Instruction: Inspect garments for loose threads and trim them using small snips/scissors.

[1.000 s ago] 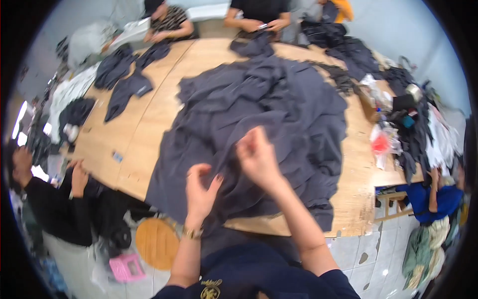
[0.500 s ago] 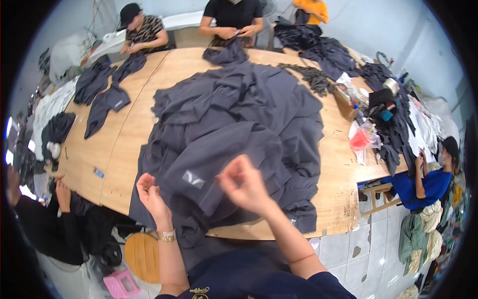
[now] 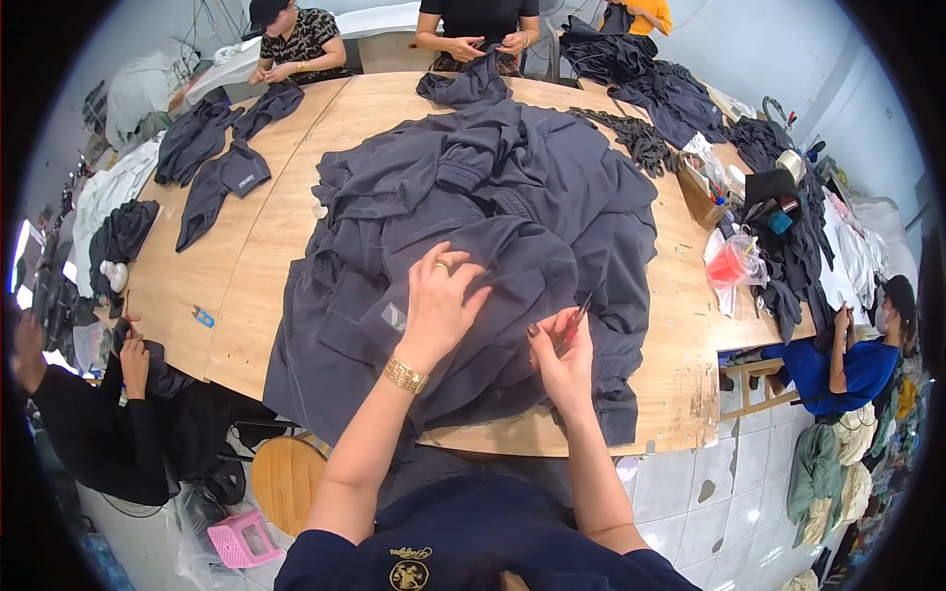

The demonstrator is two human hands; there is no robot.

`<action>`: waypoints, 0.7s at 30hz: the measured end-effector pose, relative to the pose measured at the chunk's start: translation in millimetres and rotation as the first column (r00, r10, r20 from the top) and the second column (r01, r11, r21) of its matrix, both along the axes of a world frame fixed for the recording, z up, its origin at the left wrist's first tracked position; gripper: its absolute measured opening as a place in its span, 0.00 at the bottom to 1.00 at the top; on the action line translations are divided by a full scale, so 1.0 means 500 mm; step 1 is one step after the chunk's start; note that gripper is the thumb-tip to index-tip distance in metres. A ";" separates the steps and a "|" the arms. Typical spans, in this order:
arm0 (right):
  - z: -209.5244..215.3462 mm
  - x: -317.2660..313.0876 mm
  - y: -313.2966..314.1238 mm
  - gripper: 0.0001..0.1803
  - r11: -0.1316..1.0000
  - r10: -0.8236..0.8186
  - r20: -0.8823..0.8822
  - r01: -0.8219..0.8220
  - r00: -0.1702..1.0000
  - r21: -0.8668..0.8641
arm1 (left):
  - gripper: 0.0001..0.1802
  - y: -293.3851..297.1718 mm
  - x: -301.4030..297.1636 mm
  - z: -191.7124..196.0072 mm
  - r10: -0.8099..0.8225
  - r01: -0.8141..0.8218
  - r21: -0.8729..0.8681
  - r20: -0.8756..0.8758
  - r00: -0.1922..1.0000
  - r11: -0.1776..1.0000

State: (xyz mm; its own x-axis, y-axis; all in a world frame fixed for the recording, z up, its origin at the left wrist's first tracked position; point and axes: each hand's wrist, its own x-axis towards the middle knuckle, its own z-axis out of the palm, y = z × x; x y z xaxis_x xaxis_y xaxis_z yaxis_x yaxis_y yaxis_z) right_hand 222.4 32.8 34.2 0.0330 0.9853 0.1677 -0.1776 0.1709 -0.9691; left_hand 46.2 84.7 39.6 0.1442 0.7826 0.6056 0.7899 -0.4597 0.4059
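A large heap of dark grey garments (image 3: 591,217) covers the middle of the table, with ribbed cuffs showing on top. My left hand (image 3: 439,300), with a ring and a gold-coloured wristband, rests on the nearest garment, its fingers apart. Beside its wrist, a small pale patch (image 3: 394,316) shows on the cloth. My right hand (image 3: 567,369) is closed around small red thread snips (image 3: 567,340), with the dark tip pointing up and away. It is just above the cloth, right of my left hand.
Co-workers handle cloth at the far side and at both sides. A wooden table (image 3: 251,305) bears a small blue item (image 3: 203,316), a cup of red drink (image 3: 729,264) and a cardboard box (image 3: 700,202). A round wooden stool (image 3: 288,481) and a pink plastic stool (image 3: 243,539) stand at lower left.
My left hand has moved right and forward onto the garment. My right hand has moved right, and the red snips now show in it. The whole view has shifted slightly.
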 end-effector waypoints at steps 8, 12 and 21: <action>0.018 0.004 0.010 0.13 0.999 -0.044 0.282 0.036 0.958 0.033 | 0.08 -0.046 0.011 0.053 -0.084 0.160 -0.163 0.398 0.913 0.974; 0.040 -0.009 0.014 0.13 0.965 -0.190 0.594 0.039 0.782 0.259 | 0.08 -0.058 0.007 0.066 -0.109 0.209 -0.181 0.447 0.888 0.961; 0.039 -0.003 0.021 0.12 0.887 -0.378 0.747 -0.017 0.547 0.461 | 0.09 -0.066 0.007 0.064 -0.150 0.235 -0.147 0.439 0.886 0.961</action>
State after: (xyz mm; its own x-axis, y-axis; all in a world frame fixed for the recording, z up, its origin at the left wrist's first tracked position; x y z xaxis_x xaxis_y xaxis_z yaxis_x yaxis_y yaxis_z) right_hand 221.0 43.3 53.4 -0.1386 0.8171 0.5597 0.7109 0.4755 -0.5181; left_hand 49.8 51.9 71.8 0.0697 0.8717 0.4851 0.4299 -0.4651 0.7739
